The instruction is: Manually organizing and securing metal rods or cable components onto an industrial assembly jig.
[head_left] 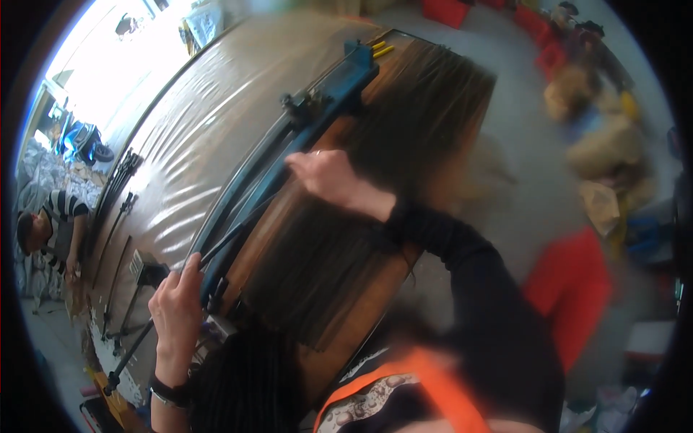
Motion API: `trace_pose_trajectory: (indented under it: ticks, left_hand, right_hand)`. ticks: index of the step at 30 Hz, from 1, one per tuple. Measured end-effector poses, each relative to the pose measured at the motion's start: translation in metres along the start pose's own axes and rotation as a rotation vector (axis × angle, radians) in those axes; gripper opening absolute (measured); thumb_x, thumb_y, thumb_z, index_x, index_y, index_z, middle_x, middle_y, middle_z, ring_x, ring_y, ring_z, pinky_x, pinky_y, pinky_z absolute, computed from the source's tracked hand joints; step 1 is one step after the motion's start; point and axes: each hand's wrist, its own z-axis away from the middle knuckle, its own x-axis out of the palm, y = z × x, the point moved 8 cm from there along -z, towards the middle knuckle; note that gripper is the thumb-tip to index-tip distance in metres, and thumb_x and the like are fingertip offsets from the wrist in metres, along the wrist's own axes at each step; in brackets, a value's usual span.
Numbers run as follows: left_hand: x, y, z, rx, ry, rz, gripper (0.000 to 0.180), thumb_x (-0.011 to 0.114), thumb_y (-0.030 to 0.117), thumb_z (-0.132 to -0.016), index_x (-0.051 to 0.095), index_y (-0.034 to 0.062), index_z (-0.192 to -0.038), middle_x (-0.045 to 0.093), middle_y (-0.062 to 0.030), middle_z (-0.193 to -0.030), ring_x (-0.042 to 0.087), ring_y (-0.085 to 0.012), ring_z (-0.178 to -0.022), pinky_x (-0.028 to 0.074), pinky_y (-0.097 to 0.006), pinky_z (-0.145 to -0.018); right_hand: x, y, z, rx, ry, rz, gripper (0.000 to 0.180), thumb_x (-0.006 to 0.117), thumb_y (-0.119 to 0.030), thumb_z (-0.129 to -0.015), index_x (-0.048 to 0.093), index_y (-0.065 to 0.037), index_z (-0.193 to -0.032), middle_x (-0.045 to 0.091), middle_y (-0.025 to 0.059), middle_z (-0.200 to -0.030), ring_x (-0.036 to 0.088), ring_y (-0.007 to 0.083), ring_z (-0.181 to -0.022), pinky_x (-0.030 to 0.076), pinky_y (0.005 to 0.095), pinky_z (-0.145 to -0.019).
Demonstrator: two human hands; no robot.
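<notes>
A long blue metal rail fixture (pixel 271 169) lies slantwise across the table, with a dark clamp-like block (pixel 307 105) mounted toward its far end. My left hand (pixel 177 307) is closed around a thin dark rod (pixel 132 355), which slants across the near end of the rail and has a small knob at its lower tip. Over the rail's middle, my right hand (pixel 325 177) is closed with its fingertips pinched; what they hold is too small to make out. Beside the rail, to the right, lie wide bundles of thin dark strands or rods (pixel 310 267), blurred.
Plastic sheeting (pixel 195 108) covers the table left of the rail, where several dark rods (pixel 119 224) lie. Yellow sticks (pixel 382 50) rest at the rail's far end. A person in striped sleeves (pixel 58 224) is at the far left. Red and tan items (pixel 599 144) blur along the right.
</notes>
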Motion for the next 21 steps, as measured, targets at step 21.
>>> trace_pose_trajectory:
  ticks: [21]
  left_hand:
    - [-0.058,-0.029,0.104,-0.111,0.118,-0.089,0.037,0.062,0.003,-0.087,0.062,0.0131,-0.123,0.054,-0.0098,-0.072,0.057,-0.0249,-0.065,0.046,-0.039,-0.057]
  right_hand:
    - [-0.001,-0.118,-0.028,-0.139,0.184,-0.251,0.024,0.071,-0.019,-0.087,0.070,-0.010,-0.108,0.064,0.0007,-0.075,0.052,0.0125,-0.062,0.047,0.0279,-0.059]
